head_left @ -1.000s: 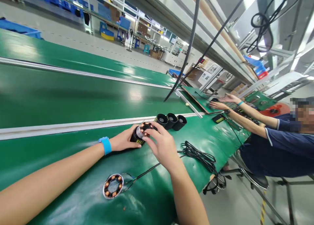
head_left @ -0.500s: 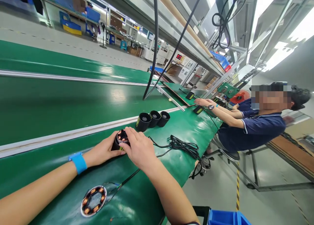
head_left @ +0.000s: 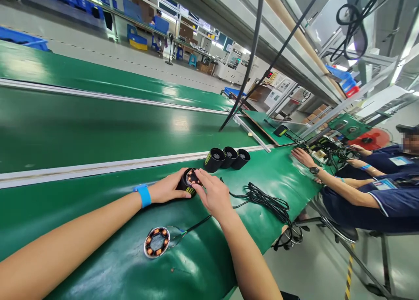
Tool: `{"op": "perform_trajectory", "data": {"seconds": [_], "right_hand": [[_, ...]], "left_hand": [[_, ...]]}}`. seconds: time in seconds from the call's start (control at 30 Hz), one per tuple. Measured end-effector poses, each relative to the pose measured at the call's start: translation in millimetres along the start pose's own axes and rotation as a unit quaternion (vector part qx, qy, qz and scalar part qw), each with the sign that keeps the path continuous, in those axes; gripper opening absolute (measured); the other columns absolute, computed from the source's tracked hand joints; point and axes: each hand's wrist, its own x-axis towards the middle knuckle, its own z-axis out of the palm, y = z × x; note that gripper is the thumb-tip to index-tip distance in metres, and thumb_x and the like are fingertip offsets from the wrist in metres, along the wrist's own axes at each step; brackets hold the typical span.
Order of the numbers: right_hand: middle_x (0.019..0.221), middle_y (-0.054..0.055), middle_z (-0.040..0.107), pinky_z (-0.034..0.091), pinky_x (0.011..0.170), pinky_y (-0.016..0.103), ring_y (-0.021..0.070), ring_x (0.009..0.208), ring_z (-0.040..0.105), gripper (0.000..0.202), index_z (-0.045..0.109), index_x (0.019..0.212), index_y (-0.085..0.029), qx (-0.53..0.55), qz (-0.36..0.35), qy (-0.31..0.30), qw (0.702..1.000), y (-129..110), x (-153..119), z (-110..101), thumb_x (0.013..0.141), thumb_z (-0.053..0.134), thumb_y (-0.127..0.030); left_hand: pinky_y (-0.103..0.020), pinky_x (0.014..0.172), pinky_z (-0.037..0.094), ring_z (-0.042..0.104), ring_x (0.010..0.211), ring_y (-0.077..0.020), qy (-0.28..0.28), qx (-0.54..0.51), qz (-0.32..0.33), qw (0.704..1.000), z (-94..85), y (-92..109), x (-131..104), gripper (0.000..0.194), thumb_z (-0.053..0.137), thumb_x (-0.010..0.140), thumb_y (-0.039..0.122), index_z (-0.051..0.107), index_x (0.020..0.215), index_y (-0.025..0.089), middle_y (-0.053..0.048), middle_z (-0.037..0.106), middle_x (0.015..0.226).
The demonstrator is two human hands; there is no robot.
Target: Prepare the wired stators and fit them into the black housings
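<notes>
My left hand (head_left: 168, 187), with a blue band at the wrist, wraps round a black cylindrical housing (head_left: 187, 189) with yellow-green marks. At the housing's mouth sits a ring of copper coils (head_left: 191, 177), tilted, with my right hand (head_left: 214, 191) gripping its right side; my right fingertips partly cover it. A second copper coil ring (head_left: 157, 242) lies flat on the green mat nearer to me, joined by thin wires to a black cable (head_left: 199, 223). Three black cups (head_left: 214, 159) stand in a row just beyond my hands.
A bundle of black cable (head_left: 266, 199) lies right of my hands. White rails (head_left: 131, 164) cross the green surface (head_left: 108, 132). Co-workers sit at the right, one person's hand (head_left: 303, 157) on the mat. Black cords (head_left: 252, 51) hang ahead.
The view has turned right, so things appear shifted. The coil ring at the housing now shows more tilted. The co-worker's hand has moved off the black part it was near.
</notes>
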Motion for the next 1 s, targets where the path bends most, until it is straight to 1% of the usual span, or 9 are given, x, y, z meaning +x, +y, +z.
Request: {"op": "perform_trajectory", "data": {"seconds": [0.07,0.23,0.37,0.47,0.6,0.7,0.83,0.9,1.0], "right_hand": [[0.142,0.013,0.068,0.060,0.092,0.038,0.0259,0.102,0.071,0.046,0.072,0.133,-0.013,-0.022,-0.003,-0.027,0.999,-5.5,0.3,-0.2,0.105,0.061,-0.047],[0.142,0.018,0.064,0.053,0.103,0.051,0.0360,0.129,0.056,0.054,0.073,0.130,-0.014,-0.030,0.007,-0.035,0.999,-14.7,6.3,-8.1,0.098,0.068,-0.057],[0.133,0.013,0.066,0.051,0.104,0.042,0.0267,0.118,0.062,0.031,0.077,0.126,-0.025,0.037,0.113,0.013,0.993,25.2,19.0,-11.3,0.103,0.063,-0.041],[0.102,0.010,0.072,0.055,0.089,0.036,0.0237,0.094,0.066,0.037,0.073,0.133,-0.023,0.010,0.208,-0.019,0.978,66.5,31.9,-4.7,0.097,0.068,-0.029],[0.094,0.008,0.074,0.056,0.083,0.033,0.0219,0.086,0.069,0.027,0.076,0.119,-0.018,0.025,0.213,-0.008,0.977,84.1,42.8,3.6,0.099,0.058,-0.019],[0.106,0.012,0.075,0.057,0.091,0.035,0.0219,0.098,0.070,0.029,0.075,0.115,-0.015,0.048,0.171,0.063,0.982,62.4,41.3,-9.6,0.105,0.048,-0.021],[0.102,0.007,0.076,0.059,0.088,0.031,0.0179,0.096,0.070,0.022,0.073,0.113,-0.020,0.158,-0.012,0.170,0.973,9.5,35.3,-40.2,0.108,0.052,-0.020],[0.100,0.005,0.076,0.060,0.086,0.030,0.0162,0.094,0.071,0.019,0.072,0.113,-0.022,0.220,-0.091,0.155,0.959,-16.0,35.1,-47.4,0.107,0.054,-0.017],[0.099,0.005,0.077,0.061,0.087,0.029,0.0157,0.093,0.072,0.019,0.070,0.117,-0.020,0.280,-0.157,0.106,0.941,-42.8,32.5,-44.7,0.107,0.054,-0.015]], "left_hand": [[-0.048,0.115,0.048,0.061,0.131,-0.0339,0.001,-0.006,0.002,1.000,0.5,0.1,0.1,0.082,0.072,0.087,0.062,0.040,0.148,0.018,-0.016,0.060,0.145],[-0.050,0.115,0.047,0.059,0.134,-0.0360,0.007,-0.008,-0.002,1.000,4.0,-3.7,-2.3,0.082,0.070,0.088,0.062,0.041,0.150,0.016,-0.019,0.057,0.150],[-0.053,0.119,0.044,0.057,0.139,-0.0368,0.007,0.006,-0.022,1.000,1.6,-3.2,-7.4,0.082,0.073,0.088,0.054,0.040,0.154,0.018,-0.017,0.057,0.153],[-0.053,0.123,0.040,0.053,0.144,-0.0361,0.008,0.014,-0.034,0.999,-2.5,-2.5,-13.3,0.079,0.072,0.090,0.049,0.041,0.157,0.021,-0.014,0.055,0.156],[-0.050,0.120,0.047,0.058,0.140,-0.0345,0.008,-0.003,-0.043,0.999,-10.0,-8.1,-20.3,0.086,0.073,0.087,0.058,0.041,0.159,0.022,-0.014,0.056,0.156],[-0.051,0.117,0.050,0.053,0.145,-0.0349,0.045,-0.019,-0.053,0.997,-23.4,-9.5,-24.6,0.106,0.070,0.088,0.069,0.019,0.168,0.020,-0.021,0.038,0.167],[-0.059,0.133,0.014,0.010,0.164,-0.0377,0.156,0.005,-0.014,0.988,-55.6,14.5,-36.5,0.134,0.084,0.076,0.071,-0.003,0.169,0.029,-0.016,0.003,0.177],[-0.059,0.133,0.013,0.010,0.163,-0.0386,0.150,-0.004,0.035,0.988,-72.2,34.9,-46.8,0.143,0.091,0.068,0.070,-0.003,0.169,0.033,-0.015,0.007,0.177],[-0.054,0.127,0.035,0.043,0.151,-0.0390,0.036,-0.033,0.043,0.998,-85.8,58.4,-67.5,0.119,0.091,0.071,0.064,0.028,0.165,0.028,-0.017,0.044,0.163]]}}
